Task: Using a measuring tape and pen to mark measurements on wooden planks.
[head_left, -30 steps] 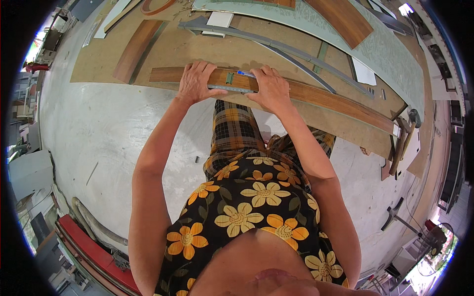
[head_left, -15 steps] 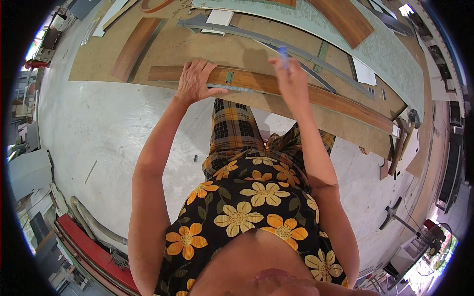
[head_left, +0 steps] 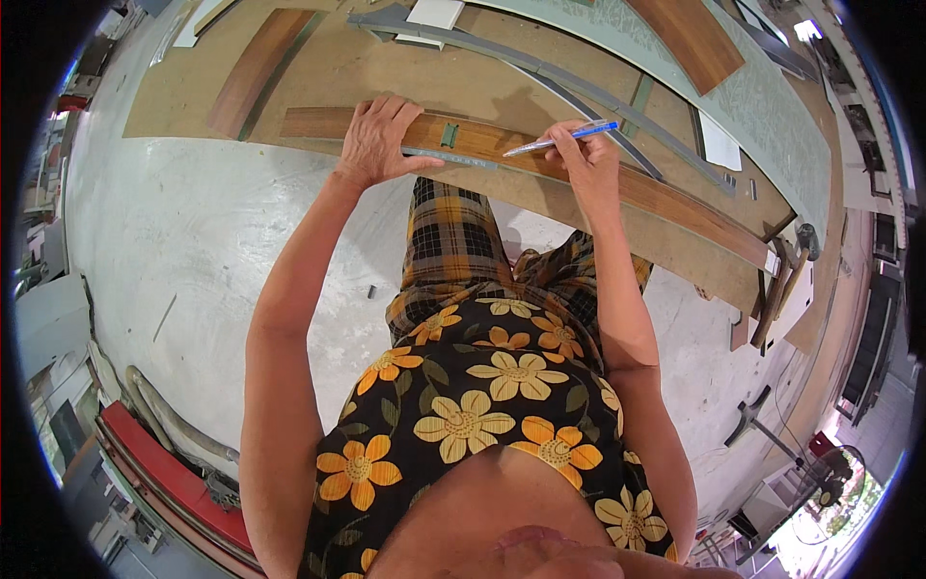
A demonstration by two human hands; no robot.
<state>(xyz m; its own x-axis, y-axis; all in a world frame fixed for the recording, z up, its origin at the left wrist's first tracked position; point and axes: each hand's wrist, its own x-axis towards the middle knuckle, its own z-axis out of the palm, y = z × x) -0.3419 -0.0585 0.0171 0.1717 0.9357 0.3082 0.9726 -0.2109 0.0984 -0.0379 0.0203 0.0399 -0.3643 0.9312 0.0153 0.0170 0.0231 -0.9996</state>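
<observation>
A long wood-grain plank (head_left: 690, 205) lies across the near edge of the work table. My left hand (head_left: 376, 143) clasps it left of centre, fingers over the far side and thumb stretched along a grey marked ruler (head_left: 465, 158) at the near edge. Just right of that hand, a small green piece or slot (head_left: 449, 135) shows on the plank. A blue-and-clear pen (head_left: 600, 128) is pinched in my right hand (head_left: 584, 159), held slanted with its tip pointing left. The tip is over the plank near the ruler's right end; contact cannot be made out.
Grey metal strips (head_left: 579, 85) lie beyond the plank. Another wood-grain piece (head_left: 256, 82) is at the left, one more (head_left: 690, 43) at the far right on a pale green sheet (head_left: 772, 125). A hammer (head_left: 806, 239) rests at the table's right corner. A fan (head_left: 834, 473) stands lower right.
My right hand has turned the pen from nearly upright to a low slant, its tip now leftward over the plank, and shifted slightly right. The left hand keeps its place on the plank.
</observation>
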